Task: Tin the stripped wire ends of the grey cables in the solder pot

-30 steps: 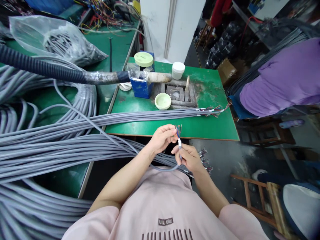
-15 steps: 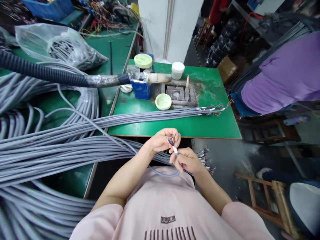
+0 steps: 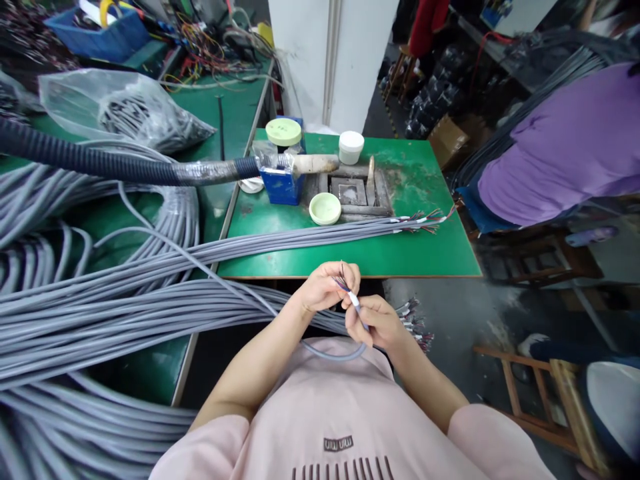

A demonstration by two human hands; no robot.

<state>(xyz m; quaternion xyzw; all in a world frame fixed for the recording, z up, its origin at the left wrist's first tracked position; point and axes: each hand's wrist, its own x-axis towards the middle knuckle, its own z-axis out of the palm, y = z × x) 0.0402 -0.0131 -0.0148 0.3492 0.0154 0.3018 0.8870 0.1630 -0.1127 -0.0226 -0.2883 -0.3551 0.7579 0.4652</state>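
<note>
A thin grey cable [image 3: 334,351] runs up in a loop from in front of my chest, and its end has a white sleeve [image 3: 355,301] with fine coloured wires [image 3: 341,284] fanning out. My left hand [image 3: 330,287] closes on the wires at the cable's tip. My right hand [image 3: 375,323] grips the cable just below the sleeve, and its fingers nearly touch my left hand. Some of the wires are hidden behind my left fingers.
A thick bundle of grey cables [image 3: 125,307] crosses the green workbench [image 3: 430,253], its stripped ends [image 3: 425,223] on the bench. A blue box [image 3: 283,187], jars and a metal frame [image 3: 350,191] stand beyond. A person in a purple shirt [image 3: 560,150] works to the right.
The white sleeve now tilts toward the lower right instead of standing nearly upright. My hands have closed in around the wires and sit slightly lower in view.
</note>
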